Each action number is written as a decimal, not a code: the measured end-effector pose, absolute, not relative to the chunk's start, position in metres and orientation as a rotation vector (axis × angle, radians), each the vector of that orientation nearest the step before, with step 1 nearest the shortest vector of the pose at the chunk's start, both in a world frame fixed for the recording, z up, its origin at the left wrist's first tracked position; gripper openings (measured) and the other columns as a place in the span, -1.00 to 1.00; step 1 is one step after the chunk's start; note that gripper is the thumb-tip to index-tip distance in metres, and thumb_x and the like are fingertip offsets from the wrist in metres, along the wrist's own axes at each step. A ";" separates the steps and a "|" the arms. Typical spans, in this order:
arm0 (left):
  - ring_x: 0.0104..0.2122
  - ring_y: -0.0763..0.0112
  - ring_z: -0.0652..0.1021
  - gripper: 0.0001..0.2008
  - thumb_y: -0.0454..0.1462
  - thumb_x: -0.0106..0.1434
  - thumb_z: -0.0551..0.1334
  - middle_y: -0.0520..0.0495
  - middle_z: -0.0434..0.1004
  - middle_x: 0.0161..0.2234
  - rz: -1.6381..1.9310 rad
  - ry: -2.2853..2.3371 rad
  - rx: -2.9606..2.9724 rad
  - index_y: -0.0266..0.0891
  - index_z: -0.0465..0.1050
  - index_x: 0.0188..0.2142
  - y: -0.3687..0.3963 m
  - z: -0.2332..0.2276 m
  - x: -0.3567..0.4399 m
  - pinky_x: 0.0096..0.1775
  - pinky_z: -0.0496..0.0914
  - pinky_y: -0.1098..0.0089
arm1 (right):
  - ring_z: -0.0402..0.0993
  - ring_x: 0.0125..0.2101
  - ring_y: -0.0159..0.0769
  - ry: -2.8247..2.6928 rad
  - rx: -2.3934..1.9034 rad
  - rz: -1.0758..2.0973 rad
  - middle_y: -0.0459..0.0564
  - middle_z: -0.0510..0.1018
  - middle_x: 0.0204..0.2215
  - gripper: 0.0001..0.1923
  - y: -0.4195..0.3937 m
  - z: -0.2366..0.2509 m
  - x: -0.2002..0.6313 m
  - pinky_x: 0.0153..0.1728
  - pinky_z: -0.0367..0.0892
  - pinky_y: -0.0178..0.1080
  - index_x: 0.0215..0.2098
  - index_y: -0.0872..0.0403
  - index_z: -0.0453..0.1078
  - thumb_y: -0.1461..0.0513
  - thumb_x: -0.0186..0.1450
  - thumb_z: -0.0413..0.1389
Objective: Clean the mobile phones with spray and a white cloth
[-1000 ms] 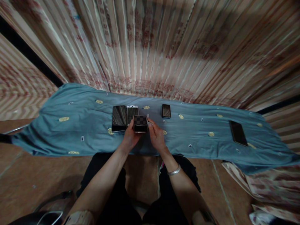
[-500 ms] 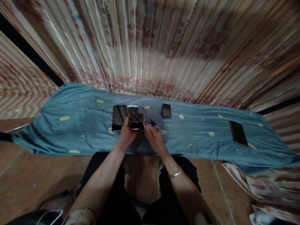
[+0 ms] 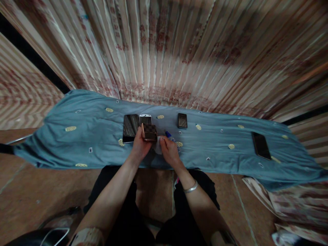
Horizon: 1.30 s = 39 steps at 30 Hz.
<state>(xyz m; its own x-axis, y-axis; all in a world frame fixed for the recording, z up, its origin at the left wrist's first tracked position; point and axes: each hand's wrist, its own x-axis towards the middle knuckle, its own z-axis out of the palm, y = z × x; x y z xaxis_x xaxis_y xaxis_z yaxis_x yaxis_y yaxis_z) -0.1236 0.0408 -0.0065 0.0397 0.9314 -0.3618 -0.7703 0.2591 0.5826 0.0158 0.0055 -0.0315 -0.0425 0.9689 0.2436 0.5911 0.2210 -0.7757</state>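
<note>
My left hand [image 3: 141, 147] is closed around a small, squarish phone [image 3: 149, 132] with a brown checkered face and gold-coloured edges; it looks like a folded flip phone. My right hand [image 3: 169, 149] pinches a white cloth or tissue [image 3: 158, 146], which hangs just below the phone's lower right corner. Beyond the left hand lie a black tablet [image 3: 130, 128] and a white-framed phone [image 3: 146, 118], the latter partly covered by the held phone. A blue-capped bottle or tube [image 3: 169, 136] sits beside my right fingers, partly hidden by them.
A blue patterned cloth [image 3: 97, 136] covers the long table. A small dark phone [image 3: 182, 120] lies right of centre, and a larger black phone [image 3: 261, 145] lies farther right. A pleated curtain [image 3: 164, 61] hangs behind the table. Dark poles slant at both sides.
The checkered phone has turned slightly in my left hand. My right hand has shifted a little down and right, and more of the white cloth shows below the phone.
</note>
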 end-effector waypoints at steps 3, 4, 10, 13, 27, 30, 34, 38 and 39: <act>0.00 0.21 0.58 -0.63 -0.05 0.47 0.06 -0.17 0.66 -0.10 1.333 0.765 0.249 -0.21 0.55 -0.12 0.042 -0.010 -0.122 0.12 0.42 0.21 | 0.64 -0.28 -0.14 -1.714 -1.473 0.622 0.07 0.70 -0.29 -0.61 0.007 -0.031 0.016 -0.22 0.48 -0.18 -0.08 0.06 0.56 0.13 0.52 -0.11; 0.01 0.22 0.58 -0.64 -0.06 0.47 0.06 -0.16 0.66 -0.11 1.344 0.757 0.238 -0.21 0.55 -0.12 0.043 -0.011 -0.121 0.12 0.41 0.21 | 0.64 -0.29 -0.14 -1.710 -1.469 0.624 0.07 0.70 -0.30 -0.61 0.007 -0.031 0.016 -0.23 0.48 -0.18 -0.08 0.06 0.56 0.14 0.51 -0.10; -0.07 0.31 0.60 -0.61 -0.14 0.51 -0.02 -0.10 0.66 -0.23 1.387 0.699 0.168 -0.25 0.54 -0.15 0.043 -0.012 -0.114 0.15 0.40 0.25 | 0.67 -0.15 -0.15 -1.697 -1.377 0.625 0.03 0.72 -0.15 -0.70 0.007 -0.031 0.013 -0.12 0.53 -0.16 -0.05 0.02 0.56 0.18 0.46 -0.01; -0.12 0.32 0.60 -0.63 -0.13 0.50 0.01 -0.08 0.65 -0.27 1.390 0.701 0.177 -0.24 0.54 -0.16 0.043 -0.012 -0.113 0.12 0.42 0.25 | 0.67 -0.11 -0.17 -1.717 -1.335 0.637 0.01 0.72 -0.11 -0.71 0.006 -0.033 0.012 -0.07 0.55 -0.15 0.00 0.02 0.54 0.21 0.44 0.03; -0.11 0.29 0.61 -0.66 -0.10 0.47 0.06 -0.08 0.66 -0.29 1.378 0.748 0.249 -0.18 0.55 -0.23 0.042 -0.007 -0.111 0.10 0.44 0.27 | 0.61 -0.14 -0.15 -2.001 -1.285 0.230 0.11 0.68 -0.13 -0.71 0.003 -0.038 0.013 -0.02 0.51 -0.13 0.05 0.06 0.53 0.33 0.43 0.07; -0.10 0.29 0.62 -0.62 -0.10 0.49 0.03 -0.07 0.65 -0.31 1.355 0.744 0.207 -0.21 0.55 -0.25 0.041 -0.006 -0.108 0.08 0.45 0.28 | 0.59 -0.18 -0.16 -2.033 -1.284 0.139 0.10 0.68 -0.18 -0.74 0.002 -0.035 0.012 -0.06 0.49 -0.14 0.00 0.06 0.54 0.30 0.47 0.04; -0.10 0.28 0.64 -0.59 -0.09 0.49 0.03 -0.06 0.64 -0.37 1.348 0.749 0.176 -0.24 0.54 -0.30 0.039 -0.006 -0.103 0.04 0.47 0.29 | 0.57 -0.21 -0.16 -2.054 -1.252 0.060 0.11 0.67 -0.20 -0.73 0.000 -0.031 0.011 -0.09 0.49 -0.15 -0.05 0.06 0.56 0.28 0.49 0.00; -0.15 0.27 0.65 -0.64 -0.04 0.43 0.15 -0.04 0.62 -0.40 1.342 0.760 0.166 -0.24 0.53 -0.33 0.035 -0.008 -0.099 -0.01 0.49 0.31 | 0.57 -0.17 -0.18 -2.056 -1.231 0.064 0.11 0.67 -0.17 -0.70 -0.002 -0.028 0.008 -0.04 0.49 -0.13 -0.01 0.05 0.55 0.28 0.50 -0.02; -0.16 0.28 0.65 -0.65 -0.03 0.40 0.19 -0.03 0.61 -0.40 1.333 0.758 0.168 -0.24 0.53 -0.33 0.034 -0.008 -0.099 -0.03 0.50 0.32 | 0.57 -0.16 -0.18 -2.054 -1.222 0.063 0.12 0.67 -0.14 -0.69 -0.002 -0.027 0.007 -0.02 0.49 -0.12 0.01 0.06 0.55 0.28 0.50 -0.03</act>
